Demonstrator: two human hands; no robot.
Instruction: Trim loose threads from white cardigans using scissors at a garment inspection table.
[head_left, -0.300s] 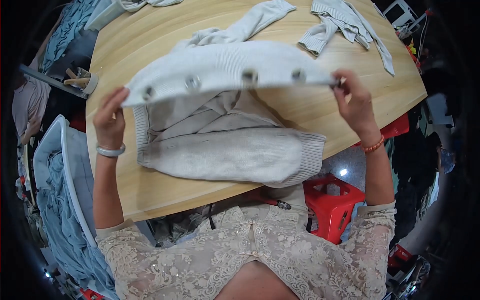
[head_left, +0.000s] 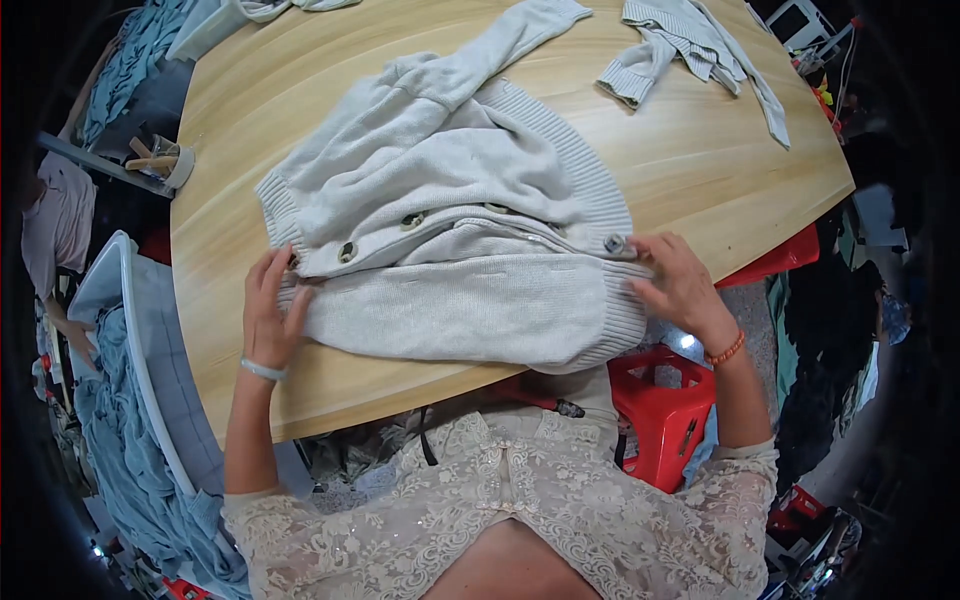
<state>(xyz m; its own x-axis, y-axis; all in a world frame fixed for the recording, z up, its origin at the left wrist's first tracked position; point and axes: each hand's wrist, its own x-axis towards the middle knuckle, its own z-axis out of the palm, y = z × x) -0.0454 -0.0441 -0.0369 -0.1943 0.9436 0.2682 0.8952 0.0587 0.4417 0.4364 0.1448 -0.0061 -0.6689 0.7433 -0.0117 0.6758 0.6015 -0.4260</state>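
A pale grey knit cardigan [head_left: 450,310] lies on the wooden table in front of me, its ribbed hem and cuffs showing. One front panel, edged with dark round buttons [head_left: 413,220], lies over the body just above the other front edge, which has buttonholes. At the cardigan's left end, my left hand [head_left: 270,315] touches the corner near a button, thumb and fingers apart. On the right, beside the ribbed band and the end button [head_left: 615,244], my right hand [head_left: 685,285] rests with thumb and fingers spread. One sleeve [head_left: 500,50] stretches toward the far side.
Another pale knit piece [head_left: 690,60] lies at the table's [head_left: 740,180] far right. A cup of tools [head_left: 165,165] stands at the left edge. Below left is a white bin [head_left: 140,350] of blue-grey garments. A red stool [head_left: 665,410] stands under the near right edge. Another person's hand shows far left.
The buttoned front panel, held up and stretched between both hands before, has come down toward me onto the cardigan. Both hands have lowered with it and loosened their pinch.
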